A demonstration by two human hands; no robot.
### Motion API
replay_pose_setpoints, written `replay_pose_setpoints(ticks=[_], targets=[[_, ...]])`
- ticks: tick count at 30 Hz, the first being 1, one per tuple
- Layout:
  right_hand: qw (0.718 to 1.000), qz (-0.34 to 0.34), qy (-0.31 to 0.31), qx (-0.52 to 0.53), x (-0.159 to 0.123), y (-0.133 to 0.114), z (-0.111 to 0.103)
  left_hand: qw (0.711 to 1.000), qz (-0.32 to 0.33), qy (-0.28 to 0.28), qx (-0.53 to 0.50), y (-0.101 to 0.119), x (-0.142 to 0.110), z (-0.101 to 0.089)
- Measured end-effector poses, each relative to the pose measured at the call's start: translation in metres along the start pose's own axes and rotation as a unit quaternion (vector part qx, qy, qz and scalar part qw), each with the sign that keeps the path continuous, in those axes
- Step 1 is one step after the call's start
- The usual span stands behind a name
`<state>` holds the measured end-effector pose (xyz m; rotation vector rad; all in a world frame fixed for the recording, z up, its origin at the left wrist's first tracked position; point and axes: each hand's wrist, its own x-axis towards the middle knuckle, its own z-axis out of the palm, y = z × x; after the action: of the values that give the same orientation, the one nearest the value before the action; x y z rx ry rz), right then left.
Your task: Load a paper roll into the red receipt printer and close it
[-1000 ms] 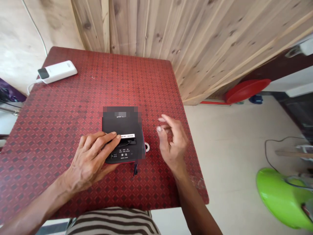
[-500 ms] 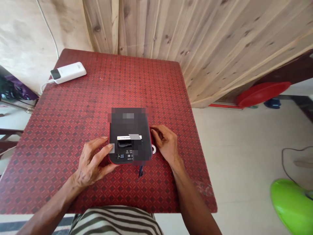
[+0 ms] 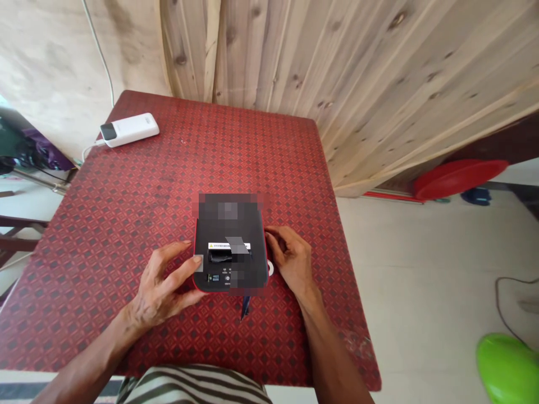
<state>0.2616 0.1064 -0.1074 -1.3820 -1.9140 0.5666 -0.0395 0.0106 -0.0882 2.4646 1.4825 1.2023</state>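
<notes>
1 box (image 3: 229,231), fingers at 2 sides

With the box as the clock's centre, 1 power bank (image 3: 131,130) lies at 10 o'clock on 1 red table (image 3: 126,219). At 8 o'clock the left hand (image 3: 162,283) is part open, its fingertips at the box's edge, not closed round it; to steady the box well, light, even pressure there should serve. The box lies flat on the table's near half. 1 dark strap (image 3: 245,307) pokes out between 5 and 6 o'clock, 1 white ring (image 3: 270,268) at 4. At 3 the right hand (image 3: 293,259), thumb and forefinger nearly together, would best counter the left; whether it pinches anything cannot be told. Farther out, toward 4, sits 1 green thing (image 3: 507,365), perhaps a stool.
</notes>
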Motion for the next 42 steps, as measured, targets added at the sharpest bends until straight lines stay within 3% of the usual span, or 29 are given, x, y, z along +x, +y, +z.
replay_pose_setpoints(ticks=[22, 34, 38, 40, 42], targets=[[1.000, -0.014, 0.010, 0.004, -0.001, -0.002, 0.000, 0.996, -0.027, -0.044, -0.071, 0.001, 0.018, -0.013], [0.999, 0.033, 0.002, 0.018, -0.001, -0.004, -0.001, 0.998, -0.006, -0.028, -0.063, -0.001, 0.014, -0.008], [0.997, 0.005, 0.071, 0.014, 0.003, -0.037, -0.023, 0.998, 0.001, -0.017, -0.055, -0.002, 0.010, -0.006], [0.997, -0.052, 0.052, -0.004, 0.009, -0.066, -0.033, 0.999, 0.005, -0.018, -0.047, -0.003, 0.009, -0.006], [0.990, -0.137, -0.018, -0.027, 0.021, -0.096, -0.034, 0.999, 0.005, -0.020, -0.041, -0.004, 0.008, -0.005]])
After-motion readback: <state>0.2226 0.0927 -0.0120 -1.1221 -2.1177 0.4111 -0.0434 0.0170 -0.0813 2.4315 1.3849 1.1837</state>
